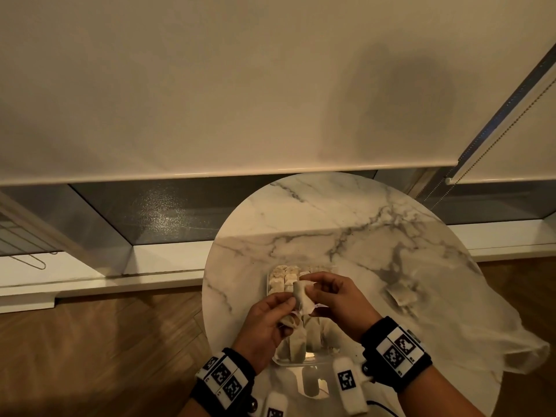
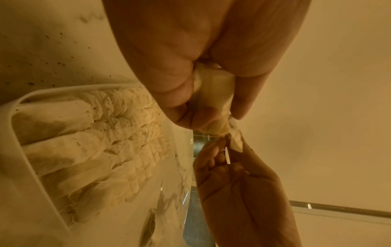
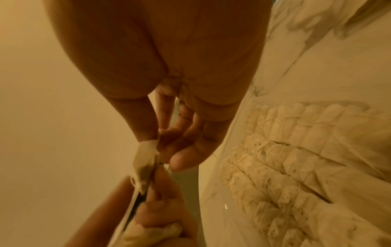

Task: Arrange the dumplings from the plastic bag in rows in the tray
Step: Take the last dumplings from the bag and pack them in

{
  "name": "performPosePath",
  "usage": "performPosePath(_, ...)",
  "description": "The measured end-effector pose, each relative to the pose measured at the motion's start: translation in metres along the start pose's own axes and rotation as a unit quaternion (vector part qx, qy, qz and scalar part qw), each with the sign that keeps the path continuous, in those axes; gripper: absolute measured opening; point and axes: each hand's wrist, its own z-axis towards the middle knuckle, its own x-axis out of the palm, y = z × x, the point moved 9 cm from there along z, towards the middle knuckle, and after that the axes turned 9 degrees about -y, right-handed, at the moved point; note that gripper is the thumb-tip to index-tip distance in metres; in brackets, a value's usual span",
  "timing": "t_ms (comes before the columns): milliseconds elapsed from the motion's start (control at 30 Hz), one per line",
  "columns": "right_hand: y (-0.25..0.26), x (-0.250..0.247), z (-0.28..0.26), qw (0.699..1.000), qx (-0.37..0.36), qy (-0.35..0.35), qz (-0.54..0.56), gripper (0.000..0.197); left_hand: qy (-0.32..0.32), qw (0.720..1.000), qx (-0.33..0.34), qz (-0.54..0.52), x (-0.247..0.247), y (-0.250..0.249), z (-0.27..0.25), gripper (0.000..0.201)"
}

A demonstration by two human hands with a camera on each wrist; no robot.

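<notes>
The dumplings look like small pale paper-like pouches. Several stand in rows (image 1: 285, 276) in the clear plastic tray (image 1: 301, 362) on the marble table (image 1: 331, 221); the rows (image 2: 84, 142) show beside the tray rim (image 2: 14, 120). Above the tray both hands hold one dumpling (image 1: 302, 293) between them. My left hand (image 1: 289, 303) grips its lower end and keeps more bunched in the palm (image 2: 211, 93). My right hand (image 1: 310, 291) pinches the upper end (image 3: 146, 160) with thumb and fingers. The plastic bag (image 1: 451, 311) lies to the right, with some dumplings (image 1: 401, 291) inside.
The round table stands by a window sill with a lowered roller blind (image 1: 240, 85) behind it. Wood floor (image 1: 105, 341) lies to the left. The loose bag hangs over the table's right edge. Dark specks (image 2: 52, 66) dot the table near the tray.
</notes>
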Motion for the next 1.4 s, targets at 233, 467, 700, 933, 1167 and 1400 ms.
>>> performPosePath(233, -0.003, -0.01, 0.001, 1.0, -0.004, -0.027, -0.004, 0.019, -0.029, 0.997, 0.05, 0.059, -0.004, 0.0, 0.004, 0.024)
performPosePath(467, 0.002, -0.014, -0.002, 0.997, -0.019, -0.071, -0.015, 0.022, -0.04, 0.987, 0.092, 0.122, -0.009, -0.009, 0.001, 0.024)
performPosePath(700, 0.003, 0.0, -0.006, 0.998, -0.023, -0.035, -0.053, 0.013, -0.042, 0.995, 0.052, 0.074, -0.007, -0.003, -0.004, 0.035)
performPosePath(933, -0.002, 0.005, -0.013, 0.991, -0.023, -0.01, -0.132, 0.031, -0.071, 0.988, 0.08, 0.108, -0.015, -0.01, -0.007, 0.02)
performPosePath(1167, -0.016, -0.007, -0.01, 0.998, 0.021, -0.059, -0.024, 0.026, -0.105, 0.99, 0.075, 0.059, -0.022, -0.012, -0.01, 0.025)
performPosePath(1400, -0.008, -0.006, -0.012, 0.997, 0.02, -0.039, -0.058, 0.015, -0.087, 0.991, 0.057, 0.08, -0.016, -0.009, -0.017, 0.025)
